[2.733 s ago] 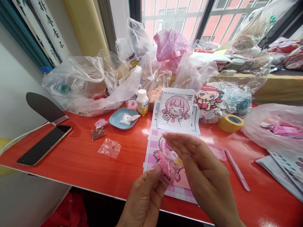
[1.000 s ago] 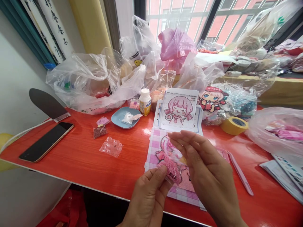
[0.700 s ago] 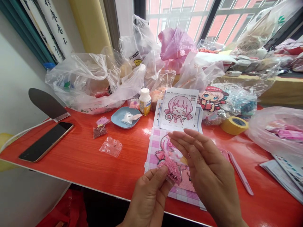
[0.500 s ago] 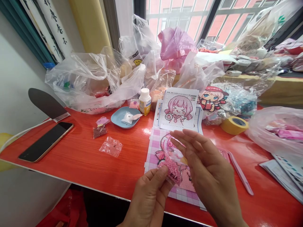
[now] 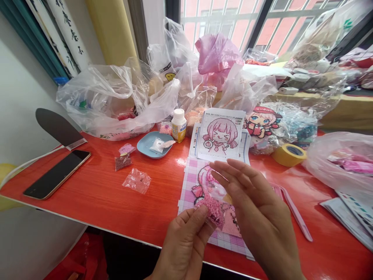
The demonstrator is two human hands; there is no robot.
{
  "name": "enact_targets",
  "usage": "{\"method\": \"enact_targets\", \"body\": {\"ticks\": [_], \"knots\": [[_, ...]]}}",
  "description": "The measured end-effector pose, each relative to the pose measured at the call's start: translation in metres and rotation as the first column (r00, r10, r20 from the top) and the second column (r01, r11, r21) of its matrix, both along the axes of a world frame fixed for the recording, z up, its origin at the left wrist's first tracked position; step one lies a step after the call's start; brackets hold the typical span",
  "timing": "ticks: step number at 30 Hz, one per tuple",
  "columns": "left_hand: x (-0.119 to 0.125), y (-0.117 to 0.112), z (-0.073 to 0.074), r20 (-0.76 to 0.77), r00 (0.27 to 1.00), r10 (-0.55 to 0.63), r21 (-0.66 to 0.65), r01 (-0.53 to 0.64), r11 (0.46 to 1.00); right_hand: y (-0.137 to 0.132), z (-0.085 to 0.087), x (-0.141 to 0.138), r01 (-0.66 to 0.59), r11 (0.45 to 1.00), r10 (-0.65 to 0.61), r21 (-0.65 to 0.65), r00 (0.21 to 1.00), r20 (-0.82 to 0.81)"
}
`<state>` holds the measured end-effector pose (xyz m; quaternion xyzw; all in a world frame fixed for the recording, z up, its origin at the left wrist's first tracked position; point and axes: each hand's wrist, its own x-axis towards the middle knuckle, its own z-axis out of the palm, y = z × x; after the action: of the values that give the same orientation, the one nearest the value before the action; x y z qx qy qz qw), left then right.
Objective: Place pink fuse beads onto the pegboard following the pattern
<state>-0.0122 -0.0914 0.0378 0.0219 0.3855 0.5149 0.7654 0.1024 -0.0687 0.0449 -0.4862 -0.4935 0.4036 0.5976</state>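
At lower centre, the left hand (image 5: 184, 242) pinches a small, clear plastic bag of pink beads (image 5: 213, 212), slanting down-right, just left of the right hand (image 5: 260, 212), whose fingers extend unclosed.

A small white bottle (image 5: 178, 126) stands upright on a red table (image 5: 99, 188); a large clear bag (image 5: 96, 87) sprawls left of the bottle; a dark-screened phone (image 5: 56, 175) lies to the bottle's front left; a pink bag (image 5: 218, 54) slumps behind the bottle, below a barred window (image 5: 224, 17); yellow tape (image 5: 283, 154) sits in a roll to the bottle's right.
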Motion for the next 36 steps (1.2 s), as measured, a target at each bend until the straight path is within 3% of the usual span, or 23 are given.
{"method": "enact_targets", "body": {"ticks": [7, 16, 28, 36], "knots": [[0.0008, -0.0009, 0.0004, 0.027, 0.999, 0.020, -0.032, -0.019, 0.999, 0.0020, 0.0025, 0.0046, -0.061, 0.998, 0.063, 0.018, 0.967, -0.245], [0.0003, -0.0008, -0.0026, 0.015, 1.000, 0.002, -0.026, -0.002, 1.000, -0.0013, 0.0023, 0.0040, -0.041, 0.994, 0.033, 0.098, 0.996, 0.085], [0.0008, -0.0018, 0.0007, 0.012, 1.000, -0.020, -0.009, 0.020, 1.000, -0.0010, 0.0040, 0.0053, -0.101, 0.988, 0.107, 0.114, 0.993, -0.045], [0.0011, -0.0015, -0.0023, 0.023, 0.999, -0.036, -0.003, 0.036, 0.999, -0.0021, 0.0072, 0.0055, -0.084, 0.993, 0.084, 0.080, 0.996, 0.002]]}}
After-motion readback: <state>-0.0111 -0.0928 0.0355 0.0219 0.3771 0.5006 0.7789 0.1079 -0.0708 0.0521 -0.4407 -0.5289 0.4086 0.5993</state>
